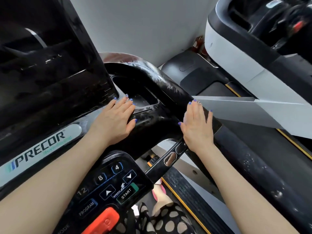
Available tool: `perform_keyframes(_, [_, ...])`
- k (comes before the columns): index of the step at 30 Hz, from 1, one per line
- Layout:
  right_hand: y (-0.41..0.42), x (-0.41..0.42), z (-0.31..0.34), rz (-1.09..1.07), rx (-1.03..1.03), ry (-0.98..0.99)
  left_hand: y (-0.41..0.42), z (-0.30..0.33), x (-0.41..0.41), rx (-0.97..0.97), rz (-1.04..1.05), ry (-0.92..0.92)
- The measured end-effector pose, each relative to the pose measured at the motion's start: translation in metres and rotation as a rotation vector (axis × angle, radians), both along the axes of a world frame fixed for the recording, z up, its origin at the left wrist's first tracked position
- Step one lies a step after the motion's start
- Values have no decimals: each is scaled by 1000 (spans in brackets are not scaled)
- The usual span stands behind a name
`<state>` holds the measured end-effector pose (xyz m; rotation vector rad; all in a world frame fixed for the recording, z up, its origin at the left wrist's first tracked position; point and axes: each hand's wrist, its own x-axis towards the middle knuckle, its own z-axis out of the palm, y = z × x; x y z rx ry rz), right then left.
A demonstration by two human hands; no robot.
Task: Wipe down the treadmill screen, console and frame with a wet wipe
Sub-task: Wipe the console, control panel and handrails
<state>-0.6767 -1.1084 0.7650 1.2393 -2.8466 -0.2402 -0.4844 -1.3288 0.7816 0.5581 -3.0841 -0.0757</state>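
The treadmill's black screen (42, 61) fills the upper left, above a silver PRECOR band (38, 149). My left hand (114, 120) lies flat, fingers straight, on the glossy black console beside the recessed cup tray (136, 93). My right hand (198, 125) lies flat on the black curved frame arm (168, 86), which shows wet streaks. A strip of white shows under the right palm's left edge; whether it is the wet wipe I cannot tell. The keypad panel (114, 181) with START and SPEED keys sits below my left forearm.
An orange-red stop clip (103, 222) lies at the keypad's lower edge. A silver sensor grip (170, 158) sits on the lower bar. A second grey-white treadmill (244, 53) stands to the right. The belt and yellow-edged side rail (190, 205) run below, with a pink-soled slipper and dotted clothing.
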Motion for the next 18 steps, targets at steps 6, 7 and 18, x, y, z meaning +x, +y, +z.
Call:
perform_keyframes(6, [16,-15,-2,14,105,2,0,0,0,12,1,14])
perform_keyframes(7, [4,-24,1,-12,103,-19,0,0,0,12,1,15])
perform_keyframes(18, [13,-5,-5,-6,16,20,-1,1,1,6,-5,12])
